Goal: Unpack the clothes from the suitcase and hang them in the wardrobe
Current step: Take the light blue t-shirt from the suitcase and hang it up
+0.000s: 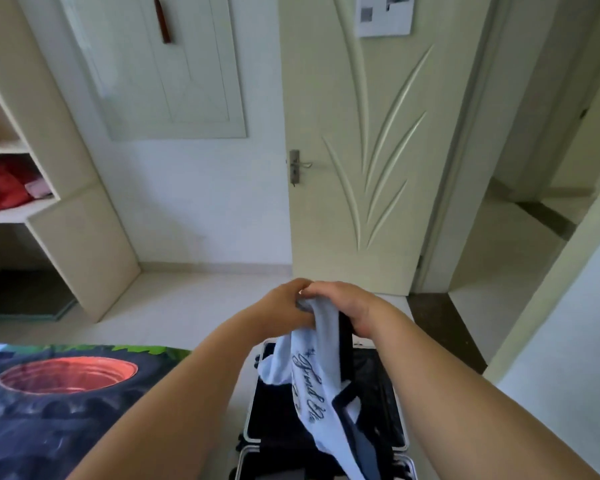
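Head view: you hold the pale blue shirt point(312, 375) above the open suitcase point(378, 386), left hand point(284, 308) and right hand point(349, 306) fingers curled round it; next likely needs a hanger at the wardrobe point(77, 230).

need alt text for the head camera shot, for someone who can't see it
A person's left grip and right grip, both bare hands, pinch the bunched top of a light blue garment with dark script lettering, held above an open suitcase on the floor. An open wardrobe with red clothes stands to the left, a cream door ahead.
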### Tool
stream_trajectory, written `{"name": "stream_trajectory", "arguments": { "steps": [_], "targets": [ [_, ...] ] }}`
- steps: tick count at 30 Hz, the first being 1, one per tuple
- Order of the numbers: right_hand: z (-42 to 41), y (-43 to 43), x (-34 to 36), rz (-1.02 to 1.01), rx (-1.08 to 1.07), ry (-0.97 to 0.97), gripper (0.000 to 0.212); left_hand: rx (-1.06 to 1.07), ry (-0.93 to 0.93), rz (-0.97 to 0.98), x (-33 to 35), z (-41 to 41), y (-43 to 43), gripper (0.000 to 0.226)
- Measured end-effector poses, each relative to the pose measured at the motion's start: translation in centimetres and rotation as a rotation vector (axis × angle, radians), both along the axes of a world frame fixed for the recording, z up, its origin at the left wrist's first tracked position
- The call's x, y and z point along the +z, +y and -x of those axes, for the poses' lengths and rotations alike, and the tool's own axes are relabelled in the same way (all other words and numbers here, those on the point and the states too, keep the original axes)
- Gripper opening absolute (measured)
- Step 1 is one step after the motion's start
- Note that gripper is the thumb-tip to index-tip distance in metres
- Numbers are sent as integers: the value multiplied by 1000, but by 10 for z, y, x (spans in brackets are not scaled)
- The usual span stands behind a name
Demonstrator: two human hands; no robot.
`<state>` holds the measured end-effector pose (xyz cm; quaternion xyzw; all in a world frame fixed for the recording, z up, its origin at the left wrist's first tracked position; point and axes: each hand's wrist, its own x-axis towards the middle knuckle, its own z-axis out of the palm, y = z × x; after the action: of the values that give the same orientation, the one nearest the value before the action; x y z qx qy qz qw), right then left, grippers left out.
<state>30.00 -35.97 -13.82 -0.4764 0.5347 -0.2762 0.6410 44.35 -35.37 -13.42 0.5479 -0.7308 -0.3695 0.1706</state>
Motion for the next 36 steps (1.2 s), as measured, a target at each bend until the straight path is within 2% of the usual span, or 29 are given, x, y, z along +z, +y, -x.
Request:
{"name": "stream_trajectory", "arguments": {
  "steps": [3,5,9,11,12,15,16,17,19,21,22,25,28,30,32,36],
  "targets": [
    [28,7,6,3,35,-165,32,90,-64,117,13,14,-4,11],
    [45,12,5,-4,70,-186,36,198,46,145,22,21,-10,19],
    [65,28,5,22,185,114,26,464,229,132,42,31,-19,22],
    [75,31,9,39,140,108,31,560,271,77,46,29,-21,28],
    [81,32,13,53,87,70,31,575,231,68,46,28,-22,29],
    [92,33,24,119,-99,-71,6,506,-140,112,40,28,-20,30],
    [93,32,27,142,-135,-85,3,477,-196,143,40,32,-17,33],
    [94,32,31,164,-152,-90,5,441,-164,179,42,40,-13,37],
    [91,33,39,189,-150,-95,11,285,40,230,48,60,-3,46],
    [90,39,49,206,-135,-118,16,85,262,103,60,82,10,42],
    [91,42,52,209,-127,-143,20,15,308,23,63,90,14,39],
    [104,54,55,199,-142,-213,31,-35,203,10,65,105,18,38],
    [122,72,54,199,-237,-144,32,-72,147,32,65,114,20,32],
    [130,80,55,178,-253,-42,25,-52,213,54,67,119,22,29],
    [138,96,58,170,-264,145,18,-75,247,91,71,125,26,28],
    [146,127,65,204,-378,324,15,-219,173,205,72,132,37,28]
  ]
}}
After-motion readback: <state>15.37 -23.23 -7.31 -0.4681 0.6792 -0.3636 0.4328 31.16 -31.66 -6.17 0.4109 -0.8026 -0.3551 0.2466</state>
